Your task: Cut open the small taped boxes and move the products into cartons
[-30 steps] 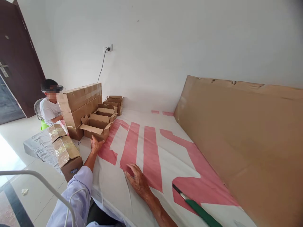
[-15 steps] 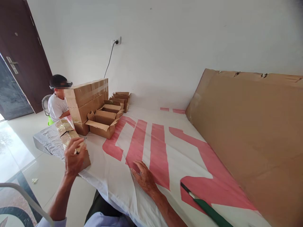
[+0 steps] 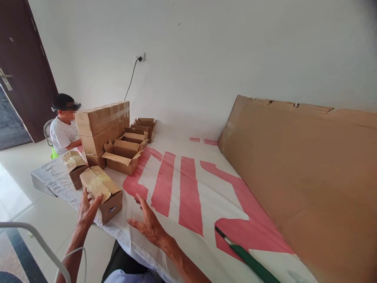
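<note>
Two taped boxes sit at the near left edge of the table (image 3: 182, 236): the near box (image 3: 101, 192) and a second box (image 3: 74, 167) behind it. A stack (image 3: 101, 127) of sealed cartons stands at the far left corner, with open boxes (image 3: 123, 155) beside it, so sealing looks partly done.

The left hand (image 3: 86, 208) lies open against the near box's end. The right hand (image 3: 149, 224) hovers open beside it, grasping nothing.

Half a second earlier the left hand was raised in front of the box and the right lay flat on the cloth.

A knife (image 3: 247, 259) lies near the front edge.
</note>
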### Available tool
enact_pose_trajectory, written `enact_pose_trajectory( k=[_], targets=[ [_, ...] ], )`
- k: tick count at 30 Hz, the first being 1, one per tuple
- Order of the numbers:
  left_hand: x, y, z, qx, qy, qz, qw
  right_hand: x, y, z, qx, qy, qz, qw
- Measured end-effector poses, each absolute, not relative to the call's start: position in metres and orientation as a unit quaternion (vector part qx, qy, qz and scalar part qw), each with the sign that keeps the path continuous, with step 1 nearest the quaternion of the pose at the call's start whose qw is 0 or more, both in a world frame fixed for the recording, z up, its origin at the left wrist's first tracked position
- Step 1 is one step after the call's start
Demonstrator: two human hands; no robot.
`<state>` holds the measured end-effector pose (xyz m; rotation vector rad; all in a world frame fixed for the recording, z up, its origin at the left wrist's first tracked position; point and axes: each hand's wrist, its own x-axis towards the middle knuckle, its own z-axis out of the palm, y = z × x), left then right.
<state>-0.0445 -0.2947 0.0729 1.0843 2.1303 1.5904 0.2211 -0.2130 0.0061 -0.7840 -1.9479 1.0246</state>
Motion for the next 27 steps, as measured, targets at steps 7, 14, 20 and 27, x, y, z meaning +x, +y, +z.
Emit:
enact_pose_trajectory(
  k=[7, 14, 20, 27],
  targets=[
    [-0.038, -0.275, 0.085, 0.419, 0.700, 0.567, 0.113, 0.243, -0.211, 0.014, -0.333, -0.720, 0.404, 0.456],
    [-0.046, -0.241, 0.113, 0.499, 0.647, 0.531, 0.224, 0.261, -0.205, 0.021, -0.325, -0.699, 0.451, 0.451],
    [-0.006, -0.267, 0.103, 0.558, 0.576, 0.482, 0.353, 0.319, -0.207, 0.033, -0.338, -0.623, 0.536, 0.459],
    [0.014, -0.243, 0.109, 0.567, 0.531, 0.470, 0.419, 0.363, -0.210, 0.041, -0.333, -0.626, 0.560, 0.428]
  ],
)
